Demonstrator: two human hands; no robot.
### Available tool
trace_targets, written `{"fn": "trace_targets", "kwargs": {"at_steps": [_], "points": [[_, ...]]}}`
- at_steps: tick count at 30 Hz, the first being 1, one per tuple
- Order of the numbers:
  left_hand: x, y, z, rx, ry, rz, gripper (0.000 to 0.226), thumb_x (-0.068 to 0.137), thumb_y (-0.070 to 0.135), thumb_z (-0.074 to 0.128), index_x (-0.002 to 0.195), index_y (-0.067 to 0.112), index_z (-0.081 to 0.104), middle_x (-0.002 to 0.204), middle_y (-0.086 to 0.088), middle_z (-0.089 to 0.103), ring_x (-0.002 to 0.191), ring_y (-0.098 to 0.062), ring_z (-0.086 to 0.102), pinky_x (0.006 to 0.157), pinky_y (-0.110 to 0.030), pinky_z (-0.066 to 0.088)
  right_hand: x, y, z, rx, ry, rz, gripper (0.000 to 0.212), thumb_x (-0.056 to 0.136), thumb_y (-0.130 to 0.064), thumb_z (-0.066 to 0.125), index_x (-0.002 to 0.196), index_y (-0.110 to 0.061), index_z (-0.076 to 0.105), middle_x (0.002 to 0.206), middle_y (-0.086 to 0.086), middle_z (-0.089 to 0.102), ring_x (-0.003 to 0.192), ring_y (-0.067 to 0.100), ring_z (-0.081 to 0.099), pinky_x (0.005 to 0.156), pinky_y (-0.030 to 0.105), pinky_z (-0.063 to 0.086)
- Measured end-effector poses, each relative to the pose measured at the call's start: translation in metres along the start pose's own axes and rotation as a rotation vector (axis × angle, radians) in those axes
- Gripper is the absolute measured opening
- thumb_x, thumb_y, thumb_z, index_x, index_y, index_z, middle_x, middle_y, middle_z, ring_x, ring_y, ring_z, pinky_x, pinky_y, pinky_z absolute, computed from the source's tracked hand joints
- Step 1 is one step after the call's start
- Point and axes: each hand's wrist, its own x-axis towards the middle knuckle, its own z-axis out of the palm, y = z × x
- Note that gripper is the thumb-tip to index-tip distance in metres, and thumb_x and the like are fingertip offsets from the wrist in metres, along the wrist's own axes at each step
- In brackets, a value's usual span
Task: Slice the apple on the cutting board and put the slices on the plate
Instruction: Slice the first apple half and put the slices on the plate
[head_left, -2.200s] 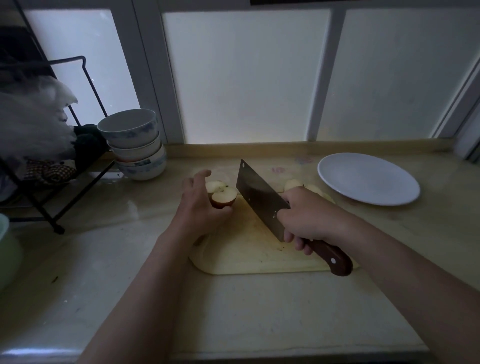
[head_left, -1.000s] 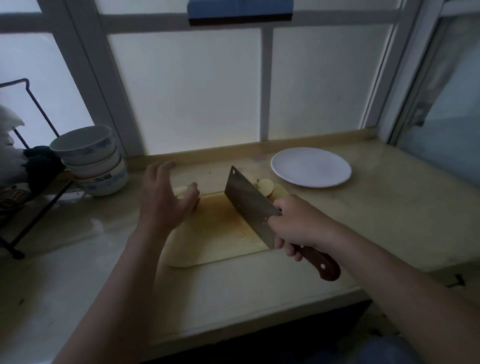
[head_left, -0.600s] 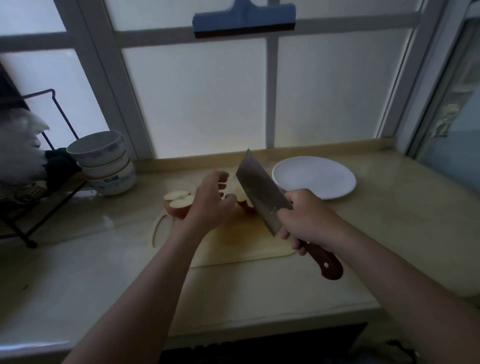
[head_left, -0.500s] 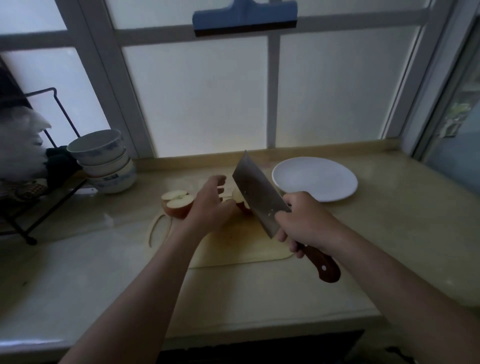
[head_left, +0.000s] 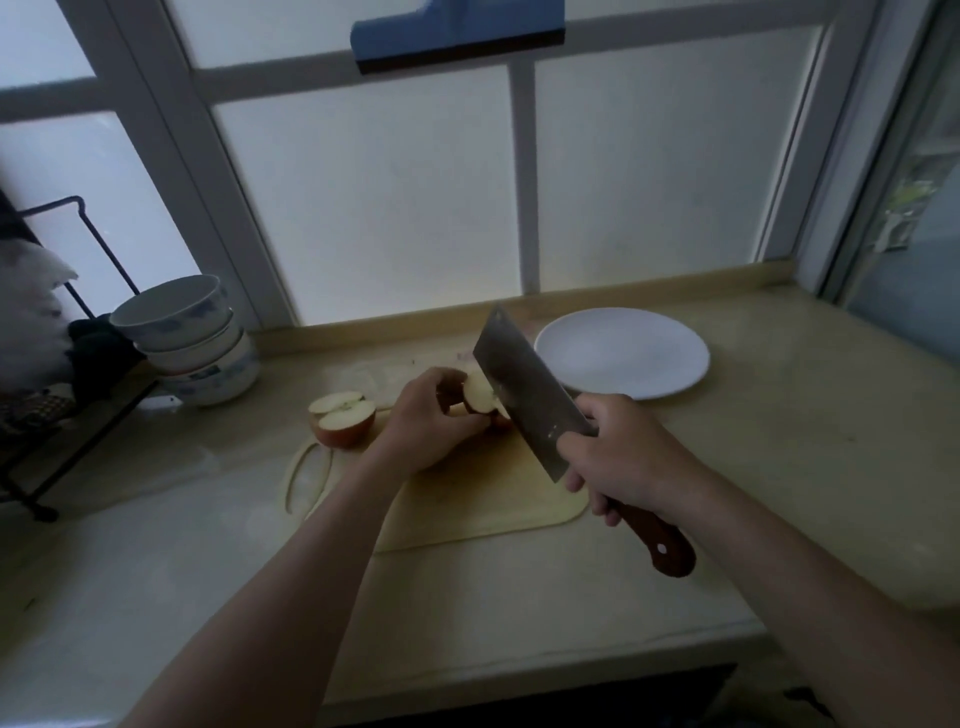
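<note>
- our left grip (head_left: 426, 421) pinches an apple piece (head_left: 479, 393) between thumb and curled fingers. it steadies the piece on the far part of the cutting board (head_left: 467, 504), pale cut face turned towards us.
- our right grip (head_left: 618, 457) is wrapped tight round the handle of the cleaver (head_left: 524, 384), close up against the blade. the blade slants away towards 11 o'clock and lies against the right side of the apple piece. we cannot tell whether the edge has bitten into the flesh, since the blade hides that spot.
- from the board's middle, an apple half (head_left: 343, 415) sits at 10 o'clock near the board's far left corner, cut face up. a line across it looks like a split into two quarters, but the light is too dim for us to be sure.
- the plate (head_left: 623, 358) stands on the worktop (head_left: 805, 467) at 2 o'clock, just beyond the cleaver, and no slice lies on it.
- a stack of bowls (head_left: 187, 343) stands further out at 10 o'clock, well apart from the cutting.
- we judge the task well short of halfway. the apple is opened into large pieces, but we see no thin slices yet, and carrying them to the plate is all still to do.
</note>
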Motion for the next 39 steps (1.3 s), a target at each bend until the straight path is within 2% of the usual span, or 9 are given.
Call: {"fn": "trace_targets", "kwargs": {"at_steps": [4, 8, 14, 18, 20, 26, 32, 35, 39], "points": [[-0.009, -0.002, 0.0, -0.041, 0.042, -0.03, 0.05, 0.086, 0.019, 0.081, 0.127, 0.024, 0.054, 0.113, 0.015, 0.058, 0.093, 0.002, 0.061, 0.064, -0.007, 0.05, -0.001, -0.006, 0.008, -0.037, 0.015, -0.024, 0.01, 0.091, -0.015, 0.053, 0.094, -0.018, 0.062, 0.082, 0.015, 0.074, 0.047, 0.015, 0.061, 0.047, 0.032, 0.055], [-0.017, -0.009, -0.009, -0.115, 0.081, -0.052, 0.053, 0.084, 0.017, 0.083, 0.13, 0.02, 0.057, 0.118, 0.009, 0.064, 0.099, -0.004, 0.067, 0.079, -0.022, 0.059, -0.003, -0.005, 0.015, -0.161, 0.084, -0.108, 0.011, 0.091, -0.02, 0.06, 0.089, -0.029, 0.066, 0.08, 0.004, 0.074, 0.058, 0.012, 0.062, 0.055, 0.036, 0.054], [-0.028, -0.022, -0.028, -0.025, 0.103, -0.107, 0.051, 0.085, 0.013, 0.081, 0.13, 0.017, 0.057, 0.116, 0.008, 0.062, 0.098, -0.003, 0.062, 0.076, -0.016, 0.051, -0.005, 0.001, 0.018, -0.313, 0.147, -0.224, 0.028, 0.09, -0.025, 0.079, 0.115, -0.024, 0.068, 0.091, -0.018, 0.059, 0.08, -0.009, 0.056, 0.065, 0.004, 0.041], [-0.032, -0.028, -0.033, 0.024, 0.094, -0.133, 0.059, 0.085, 0.014, 0.081, 0.137, 0.012, 0.055, 0.117, 0.004, 0.062, 0.101, -0.007, 0.062, 0.077, -0.013, 0.047, -0.002, 0.001, 0.023, -0.347, 0.187, -0.235, 0.029, 0.09, -0.022, 0.079, 0.117, -0.017, 0.069, 0.105, -0.004, 0.069, 0.085, 0.005, 0.058, 0.073, 0.02, 0.046], [-0.033, -0.028, -0.034, 0.022, 0.077, -0.136, 0.066, 0.085, 0.014, 0.081, 0.143, 0.01, 0.05, 0.125, 0.002, 0.062, 0.099, -0.003, 0.059, 0.075, -0.013, 0.046, 0.0, 0.004, 0.023, -0.344, 0.192, -0.244, 0.029, 0.09, -0.022, 0.079, 0.116, -0.016, 0.069, 0.101, -0.004, 0.066, 0.083, 0.004, 0.058, 0.07, 0.015, 0.044], [-0.028, -0.022, -0.034, 0.058, -0.001, -0.107, 0.081, 0.086, 0.02, 0.081, 0.155, 0.017, 0.038, 0.146, 0.001, 0.054, 0.122, -0.011, 0.057, 0.104, -0.033, 0.049, -0.001, 0.008, 0.025, -0.343, 0.167, -0.225, 0.026, 0.091, -0.022, 0.077, 0.115, -0.018, 0.069, 0.102, -0.004, 0.07, 0.086, 0.006, 0.061, 0.078, 0.025, 0.05], [-0.03, -0.013, -0.024, 0.018, 0.079, -0.057, 0.064, 0.083, 0.022, 0.084, 0.138, 0.022, 0.053, 0.131, 0.006, 0.06, 0.101, -0.003, 0.06, 0.076, -0.015, 0.047, -0.004, 0.006, 0.022, -0.301, 0.14, -0.17, 0.011, 0.098, -0.026, 0.065, 0.107, -0.031, 0.061, 0.088, -0.016, 0.065, 0.078, -0.003, 0.06, 0.061, 0.013, 0.046], [-0.035, -0.013, -0.022, -0.005, 0.114, -0.045, 0.065, 0.077, 0.025, 0.088, 0.133, 0.021, 0.054, 0.125, 0.005, 0.061, 0.101, -0.008, 0.065, 0.073, -0.018, 0.054, -0.004, -0.001, 0.022, -0.198, 0.124, -0.072, 0.011, 0.101, -0.024, 0.051, 0.099, -0.016, 0.058, 0.087, 0.006, 0.07, 0.069, 0.012, 0.063, 0.055, 0.03, 0.054], [-0.037, -0.012, -0.02, 0.03, 0.132, -0.014, 0.07, 0.078, 0.027, 0.088, 0.136, 0.016, 0.05, 0.125, 0.002, 0.059, 0.1, -0.011, 0.065, 0.068, -0.014, 0.056, -0.003, -0.016, 0.02, -0.147, 0.012, 0.071, 0.017, 0.102, -0.016, 0.041, 0.11, -0.01, 0.054, 0.099, 0.018, 0.069, 0.063, 0.017, 0.064, 0.051, 0.027, 0.053]]}}
